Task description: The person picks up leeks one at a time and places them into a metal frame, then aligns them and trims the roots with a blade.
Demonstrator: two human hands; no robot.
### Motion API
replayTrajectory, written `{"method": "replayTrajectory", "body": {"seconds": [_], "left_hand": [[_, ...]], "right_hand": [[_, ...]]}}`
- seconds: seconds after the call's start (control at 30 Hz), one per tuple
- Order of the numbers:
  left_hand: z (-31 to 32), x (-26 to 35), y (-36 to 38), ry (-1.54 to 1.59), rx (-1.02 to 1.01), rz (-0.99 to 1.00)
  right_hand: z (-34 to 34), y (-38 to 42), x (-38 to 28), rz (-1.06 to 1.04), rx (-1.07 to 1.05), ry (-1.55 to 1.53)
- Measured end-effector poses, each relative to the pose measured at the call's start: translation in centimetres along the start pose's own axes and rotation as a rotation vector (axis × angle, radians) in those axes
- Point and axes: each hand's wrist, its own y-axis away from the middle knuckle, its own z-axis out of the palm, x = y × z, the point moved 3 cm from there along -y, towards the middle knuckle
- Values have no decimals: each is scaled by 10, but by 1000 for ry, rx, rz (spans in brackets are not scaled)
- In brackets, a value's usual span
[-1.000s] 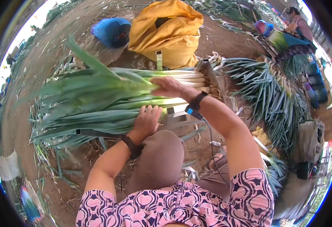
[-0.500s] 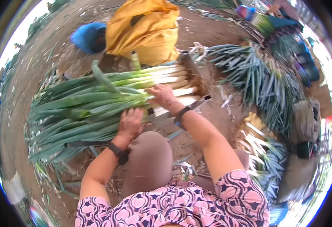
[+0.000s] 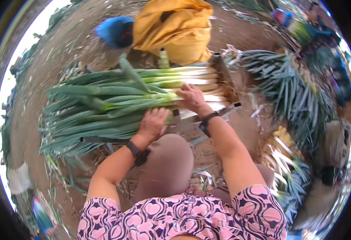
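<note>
A thick pile of leeks [image 3: 115, 90] lies crosswise in a metal frame [image 3: 228, 82], green leaves to the left and white stalks to the right. My right hand [image 3: 192, 97] has its fingers curled over the pale part of a leek at the near side of the pile. Lower and to the left, my left hand [image 3: 153, 124] rests on the green leaves with its fingers stretched out, close to my knee. One leaf sticks up out of the pile. What lies under my palms is hidden.
Beyond the pile stand a yellow sack [image 3: 173, 30] and a blue bag [image 3: 113, 32]. At the right lie a long row of leeks [image 3: 291, 88] and a smaller heap of leeks [image 3: 285, 168]. A person [image 3: 321, 20] is at the far upper right. Leaf scraps litter the dirt floor.
The whole view has shifted, so the pile and sacks appear farther right and slightly higher. Both hands remain at nearly the same places on the leeks.
</note>
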Motion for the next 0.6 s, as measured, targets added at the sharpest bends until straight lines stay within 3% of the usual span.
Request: {"method": "replayTrajectory", "body": {"seconds": [0.07, 0.2, 0.33, 0.43, 0.53, 0.57, 0.6], "left_hand": [[3, -1, 3, 26, 97, 66], [-14, -4, 2, 80, 290, 314], [-46, -19, -41, 2, 198, 57], [-26, -54, -57, -69, -100, -89], [-15, -57, -58, -53, -261, -207], [-4, -62, -56, -33, -55, -168], [-14, -65, -63, -52, -166, -144]], "right_hand": [[-6, 2, -2, -95, 51, 22], [-5, -1, 0, -69, -89, -48], [-4, 5, 1, -112, -88, 9], [-1, 0, 3, -99, -142, 11], [1, 1, 0, -69, -160, 30], [-1, 2, -1, -58, -170, 35], [-3, 0, -1, -56, -180, 46]]}}
